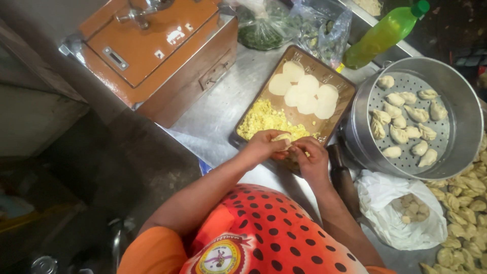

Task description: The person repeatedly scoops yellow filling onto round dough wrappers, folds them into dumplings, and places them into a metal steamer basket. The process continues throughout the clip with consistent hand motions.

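My left hand (264, 147) and my right hand (312, 160) meet over the near end of a brown wooden tray (342, 91), and together they pinch a small pale dumpling (282, 137). On the tray lie a heap of yellow filling (264, 119) and several round white dough wrappers (304, 91). To the right stands a round metal steamer (461, 101) with several folded dumplings on its perforated plate.
An orange metal box (152, 56) sits at the left on the steel counter (213, 116). Bags of greens (264, 28) and a green bottle (383, 33) lie behind. A white plastic bag (385, 203) with dough balls, more dumplings (466, 213) and a dark rolling pin (342, 177) are at the right.
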